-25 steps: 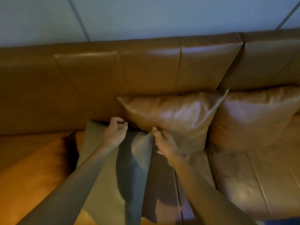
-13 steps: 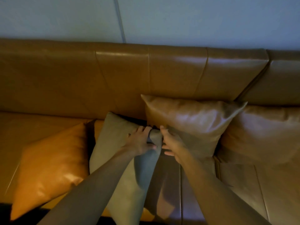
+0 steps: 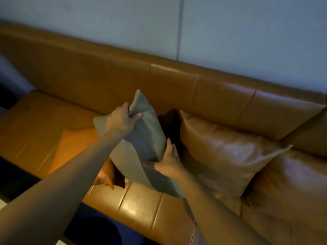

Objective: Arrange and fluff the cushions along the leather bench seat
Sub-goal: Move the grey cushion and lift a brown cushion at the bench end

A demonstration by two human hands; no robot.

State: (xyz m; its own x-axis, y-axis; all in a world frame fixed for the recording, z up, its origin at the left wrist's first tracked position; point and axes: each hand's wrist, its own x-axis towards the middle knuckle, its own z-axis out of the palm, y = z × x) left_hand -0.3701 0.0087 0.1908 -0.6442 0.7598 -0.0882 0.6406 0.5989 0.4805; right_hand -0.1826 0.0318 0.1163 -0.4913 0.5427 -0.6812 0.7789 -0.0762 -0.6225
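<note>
Both hands grip the grey cushion: left hand pinches its top edge near the far corner, fingers curled tight; right hand is clamped on its lower right edge. Cushion is held tilted above the bench seat, in front of the backrest. Tan cushion just right, leaning on backrest. Orange cushion lies flat to the left, partly under the grey one.

Both forearms are bare to the frame edge, the left hand and right hand ungloved.
</note>
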